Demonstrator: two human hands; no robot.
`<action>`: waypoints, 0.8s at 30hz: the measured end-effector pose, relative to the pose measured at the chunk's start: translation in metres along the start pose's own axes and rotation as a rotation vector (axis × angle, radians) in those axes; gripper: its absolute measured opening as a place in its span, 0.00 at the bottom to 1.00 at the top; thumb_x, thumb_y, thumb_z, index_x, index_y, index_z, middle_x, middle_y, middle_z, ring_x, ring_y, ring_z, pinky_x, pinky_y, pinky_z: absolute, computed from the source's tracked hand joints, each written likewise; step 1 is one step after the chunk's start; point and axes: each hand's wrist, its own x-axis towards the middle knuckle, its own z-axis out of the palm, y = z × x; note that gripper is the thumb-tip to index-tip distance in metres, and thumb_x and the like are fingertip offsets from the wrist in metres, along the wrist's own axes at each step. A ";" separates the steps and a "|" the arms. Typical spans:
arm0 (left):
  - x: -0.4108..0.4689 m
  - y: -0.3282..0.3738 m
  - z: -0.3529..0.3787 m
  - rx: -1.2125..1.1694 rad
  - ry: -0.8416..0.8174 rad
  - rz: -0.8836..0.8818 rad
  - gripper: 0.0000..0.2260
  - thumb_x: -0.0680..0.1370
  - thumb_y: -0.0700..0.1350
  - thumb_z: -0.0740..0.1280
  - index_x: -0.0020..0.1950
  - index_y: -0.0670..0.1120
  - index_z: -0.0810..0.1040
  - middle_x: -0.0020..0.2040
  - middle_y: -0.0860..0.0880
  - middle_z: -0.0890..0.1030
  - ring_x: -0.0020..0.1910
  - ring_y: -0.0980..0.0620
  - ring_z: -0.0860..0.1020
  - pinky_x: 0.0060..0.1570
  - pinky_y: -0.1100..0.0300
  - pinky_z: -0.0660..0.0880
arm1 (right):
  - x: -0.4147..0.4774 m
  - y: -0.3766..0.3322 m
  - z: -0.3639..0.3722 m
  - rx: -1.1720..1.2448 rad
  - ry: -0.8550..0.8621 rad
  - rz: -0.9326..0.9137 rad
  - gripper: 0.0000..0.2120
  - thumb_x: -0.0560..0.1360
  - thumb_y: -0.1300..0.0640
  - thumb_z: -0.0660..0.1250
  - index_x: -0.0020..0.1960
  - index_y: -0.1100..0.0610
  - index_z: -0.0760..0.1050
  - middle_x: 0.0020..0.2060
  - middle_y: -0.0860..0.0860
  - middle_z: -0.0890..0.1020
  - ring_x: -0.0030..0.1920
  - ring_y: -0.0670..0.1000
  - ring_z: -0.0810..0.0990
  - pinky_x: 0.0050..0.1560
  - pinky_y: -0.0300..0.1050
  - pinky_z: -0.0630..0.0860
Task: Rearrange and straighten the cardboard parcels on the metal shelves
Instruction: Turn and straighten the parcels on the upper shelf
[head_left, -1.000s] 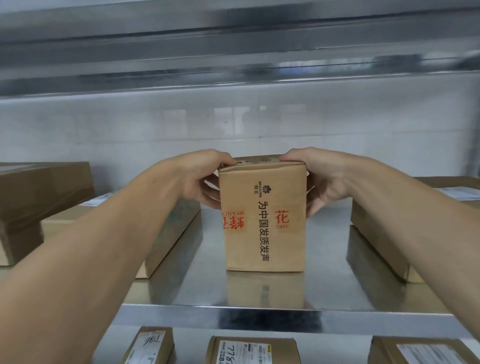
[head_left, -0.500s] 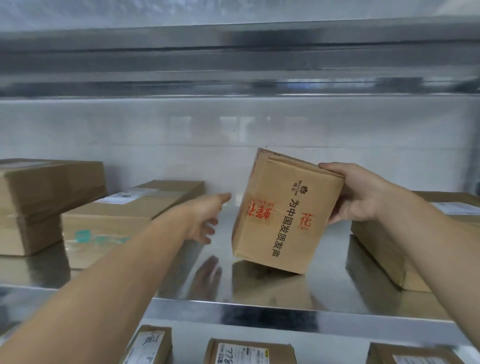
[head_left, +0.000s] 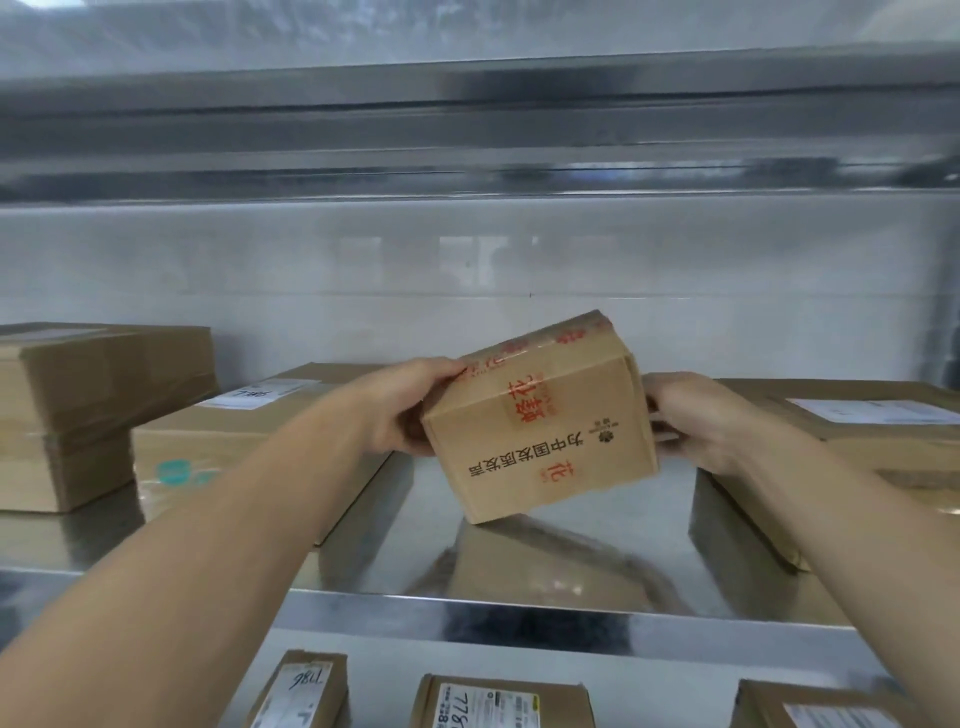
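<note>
A small brown cardboard parcel (head_left: 540, 421) with black and red printed characters is tilted on its side above the metal shelf (head_left: 519, 561), its lower corner close to the surface. My left hand (head_left: 410, 405) grips its left end and my right hand (head_left: 696, 421) grips its right end. The printed face points toward me, and the taped top slants up to the right.
A flat parcel with a white label (head_left: 249, 441) lies left of centre, and a taller taped box (head_left: 88, 410) stands at the far left. Another flat labelled parcel (head_left: 862, 431) lies on the right. Three parcels (head_left: 498, 701) sit on the shelf below. An upper shelf (head_left: 467, 130) runs overhead.
The parcel stood upright in both hands, then tipped in my right hand alone. Now it has turned further onto its side and my left hand has taken hold again.
</note>
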 end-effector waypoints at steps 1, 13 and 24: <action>0.000 0.004 -0.001 0.051 0.010 0.000 0.10 0.82 0.55 0.64 0.51 0.50 0.78 0.44 0.48 0.81 0.44 0.49 0.79 0.52 0.51 0.78 | -0.001 -0.003 0.002 -0.019 0.011 0.011 0.15 0.85 0.52 0.60 0.49 0.57 0.83 0.39 0.54 0.84 0.39 0.53 0.80 0.40 0.47 0.79; 0.010 0.014 -0.001 0.384 0.055 0.013 0.12 0.82 0.54 0.65 0.56 0.46 0.80 0.50 0.46 0.83 0.48 0.49 0.81 0.49 0.52 0.82 | -0.002 -0.025 0.010 -0.108 -0.198 0.325 0.22 0.78 0.42 0.69 0.60 0.61 0.78 0.57 0.64 0.80 0.56 0.66 0.83 0.60 0.71 0.78; 0.014 0.012 0.002 0.424 0.061 0.044 0.11 0.83 0.50 0.64 0.58 0.44 0.80 0.50 0.45 0.82 0.47 0.48 0.80 0.53 0.49 0.81 | 0.000 -0.025 0.012 -0.240 -0.170 0.254 0.16 0.81 0.44 0.65 0.52 0.57 0.79 0.47 0.57 0.83 0.47 0.56 0.83 0.48 0.53 0.80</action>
